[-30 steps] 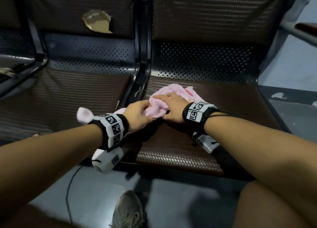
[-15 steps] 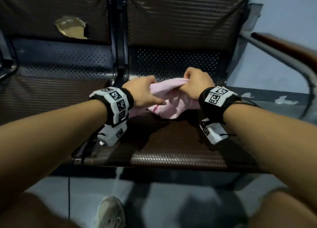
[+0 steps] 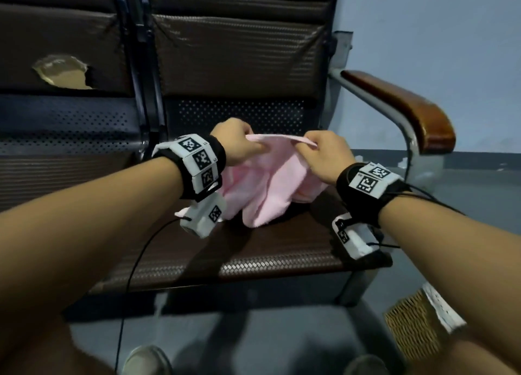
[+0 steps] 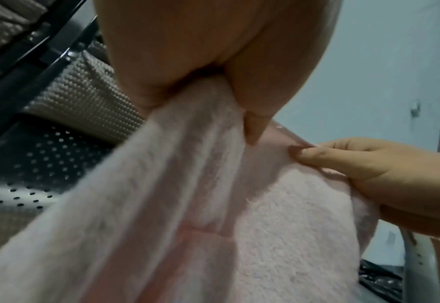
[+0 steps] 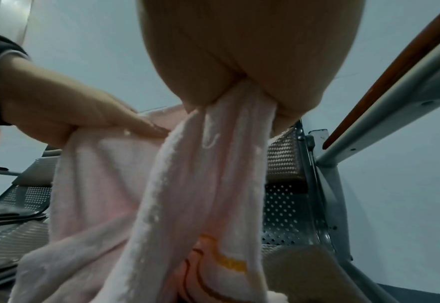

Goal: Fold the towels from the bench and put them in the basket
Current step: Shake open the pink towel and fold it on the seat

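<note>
A pale pink towel (image 3: 267, 183) hangs above the brown bench seat (image 3: 276, 250), its top edge stretched between my two hands. My left hand (image 3: 239, 146) pinches the left end of that edge; up close the towel (image 4: 213, 205) drops from its curled fingers. My right hand (image 3: 324, 152) pinches the right end, and the cloth (image 5: 200, 205) falls from its grip showing an orange print low down. The towel's lower folds rest bunched on the seat. A woven basket (image 3: 414, 326) with a white liner stands on the floor at the lower right, partly behind my right forearm.
A wooden armrest (image 3: 400, 106) on a grey metal frame juts out right of the seat. The left seat's backrest has a torn hole (image 3: 62, 73). A black cable (image 3: 132, 276) hangs from my left wrist. Shoes (image 3: 146, 360) show on the grey floor below.
Both hands have lifted the towel off the seat and drawn apart, pulling its top edge taut. The view has swung right, bringing the armrest and basket into sight.
</note>
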A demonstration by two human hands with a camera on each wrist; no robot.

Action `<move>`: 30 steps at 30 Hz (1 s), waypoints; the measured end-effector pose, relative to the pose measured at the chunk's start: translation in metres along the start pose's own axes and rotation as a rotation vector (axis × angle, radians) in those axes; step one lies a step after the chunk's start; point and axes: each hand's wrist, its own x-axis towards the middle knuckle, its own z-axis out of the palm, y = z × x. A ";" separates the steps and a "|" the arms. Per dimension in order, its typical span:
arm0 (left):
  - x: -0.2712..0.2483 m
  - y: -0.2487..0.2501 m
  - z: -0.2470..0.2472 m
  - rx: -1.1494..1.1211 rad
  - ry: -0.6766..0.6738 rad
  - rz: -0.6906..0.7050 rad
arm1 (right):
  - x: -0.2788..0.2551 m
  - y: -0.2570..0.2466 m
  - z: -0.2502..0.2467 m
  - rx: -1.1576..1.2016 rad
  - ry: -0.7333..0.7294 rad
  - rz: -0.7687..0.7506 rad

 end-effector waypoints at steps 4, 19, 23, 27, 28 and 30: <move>-0.004 0.010 0.010 -0.374 -0.009 -0.116 | -0.008 -0.010 -0.007 0.055 0.020 -0.109; -0.004 0.011 -0.005 -0.936 0.278 -0.228 | -0.026 -0.031 -0.004 0.131 0.043 -0.275; -0.015 0.018 -0.007 -0.998 0.195 -0.189 | -0.028 -0.050 0.010 -0.084 -0.233 -0.262; -0.022 0.030 -0.009 -0.961 0.141 -0.128 | -0.019 -0.066 0.024 0.021 -0.147 0.029; -0.025 0.032 -0.010 -0.932 0.130 -0.102 | -0.015 -0.069 0.026 0.036 -0.105 0.078; -0.029 0.031 -0.014 -0.927 0.135 -0.054 | -0.010 -0.074 0.029 0.040 -0.087 0.124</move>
